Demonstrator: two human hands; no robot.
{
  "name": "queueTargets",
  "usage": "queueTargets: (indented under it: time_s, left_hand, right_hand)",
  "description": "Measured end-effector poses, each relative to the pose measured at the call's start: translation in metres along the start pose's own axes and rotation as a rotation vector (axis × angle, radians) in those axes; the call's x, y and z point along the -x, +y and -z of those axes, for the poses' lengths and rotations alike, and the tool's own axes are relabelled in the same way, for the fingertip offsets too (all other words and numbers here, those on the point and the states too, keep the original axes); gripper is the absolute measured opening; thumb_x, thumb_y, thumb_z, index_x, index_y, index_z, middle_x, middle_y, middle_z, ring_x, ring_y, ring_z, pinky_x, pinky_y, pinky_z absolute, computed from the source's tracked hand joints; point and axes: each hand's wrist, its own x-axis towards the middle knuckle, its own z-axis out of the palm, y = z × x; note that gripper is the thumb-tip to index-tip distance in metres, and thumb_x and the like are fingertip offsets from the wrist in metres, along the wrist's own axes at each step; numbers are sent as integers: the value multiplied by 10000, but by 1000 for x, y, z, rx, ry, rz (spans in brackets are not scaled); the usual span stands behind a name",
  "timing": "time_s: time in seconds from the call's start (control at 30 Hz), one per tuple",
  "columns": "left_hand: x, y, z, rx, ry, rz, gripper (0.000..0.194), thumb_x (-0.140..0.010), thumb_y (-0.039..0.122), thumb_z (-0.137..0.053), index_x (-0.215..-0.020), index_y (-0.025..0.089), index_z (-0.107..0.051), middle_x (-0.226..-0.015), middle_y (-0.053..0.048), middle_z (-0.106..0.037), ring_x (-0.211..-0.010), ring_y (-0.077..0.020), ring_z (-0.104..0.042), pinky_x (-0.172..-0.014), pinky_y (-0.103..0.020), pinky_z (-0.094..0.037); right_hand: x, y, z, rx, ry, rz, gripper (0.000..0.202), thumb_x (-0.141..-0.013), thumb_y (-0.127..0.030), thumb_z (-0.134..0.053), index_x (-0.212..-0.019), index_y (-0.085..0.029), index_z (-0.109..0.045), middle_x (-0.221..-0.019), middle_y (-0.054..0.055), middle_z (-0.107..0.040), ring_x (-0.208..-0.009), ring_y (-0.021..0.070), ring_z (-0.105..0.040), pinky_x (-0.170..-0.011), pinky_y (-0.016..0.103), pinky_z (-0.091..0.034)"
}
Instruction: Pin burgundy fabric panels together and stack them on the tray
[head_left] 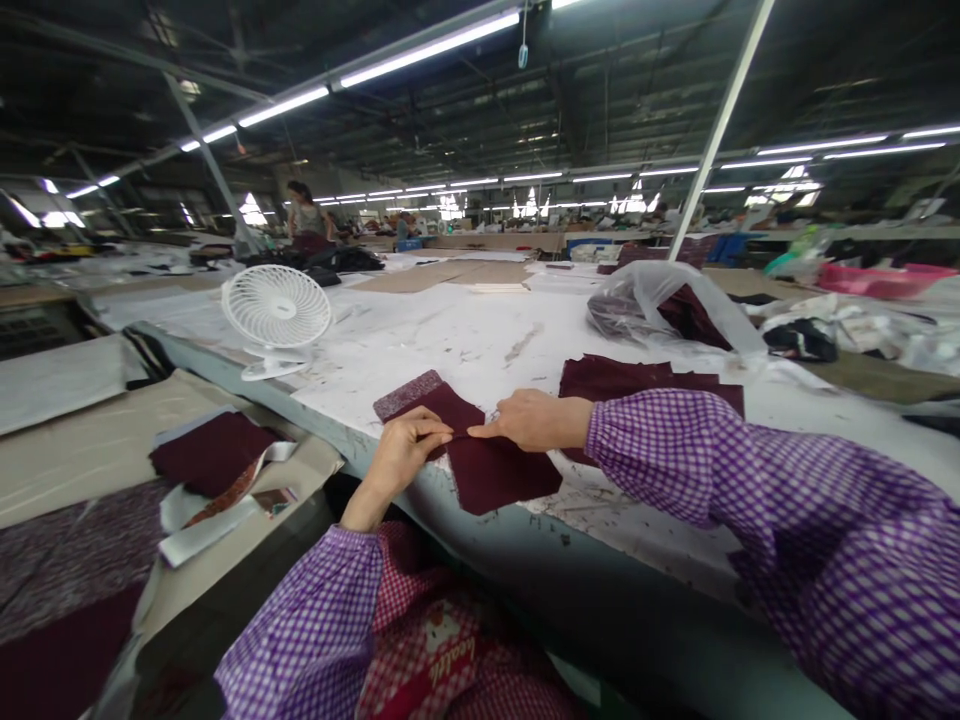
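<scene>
A maroon fabric piece (507,474) lies at the front edge of the white-covered table, one corner hanging slightly over it. A strip of speckled maroon-and-white cloth (407,394) shows at its far left end. My left hand (406,452) is closed, thumb and fingers pinching the fabric along a crease near its middle. From the right, my right hand (536,420) meets the same crease, its index fingertip on the cloth and its other fingers curled; its thumb is hidden. Just beyond my right wrist is a stack of maroon fabric pieces (622,375), partly covered by my sleeve.
A white fan (277,308) stands on the table at left. A clear plastic bag (637,300) with maroon cloth sits at back right, near a pink basin (889,280). More cut fabric (214,452) lies on a lower surface at left. A person (306,215) stands far off.
</scene>
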Motion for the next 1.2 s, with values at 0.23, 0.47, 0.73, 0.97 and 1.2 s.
queueTargets:
  time_s: [0.23,0.47,0.73,0.97,1.2]
  left_hand:
    - [3,-1,2,6,1,-35,147,-809,277,-607,-808,201,-733,-871,-34,-666,-804,-152,-627,-775,-281,-485]
    - [3,-9,7,58,2,-13,203,-856,280,-526,-841,180,-702,-912,-50,-681,-867,-164,-632,-832,-290,-484]
    - [-2,-10,1,-59,48,-4,243,-887,284,-453,-910,180,-671,-927,-55,-674,-892,-173,-617,-848,-310,-470]
    - [-5,-6,2,-138,-4,-34,232,-876,275,-470,-875,184,-683,-944,-55,-656,-899,-173,-614,-847,-304,-464]
    - [-3,14,5,-382,-116,38,287,-807,415,-597,-970,190,-669,-1022,-54,-631,-924,-201,-603,-804,-317,-469]
  right_hand:
    - [-3,2,4,-17,22,40,559,-840,-62,-446,-1378,-209,-480,-897,114,-682,-810,186,-627,-681,272,-408]
    - [-15,-1,7,-99,8,20,554,-855,-42,-411,-1358,-255,-502,-873,94,-680,-768,183,-618,-660,282,-409]
    - [-17,14,-19,-268,150,-117,501,-873,-316,-565,-1357,-236,-464,-993,102,-665,-910,217,-619,-757,291,-420]
    - [-24,27,-37,-627,200,-115,142,-786,-269,-643,-891,-173,-644,-895,40,-647,-804,157,-574,-692,246,-389]
    - [19,35,-23,-825,347,-71,222,-788,-187,-609,-1005,-146,-597,-854,37,-649,-771,147,-582,-677,240,-409]
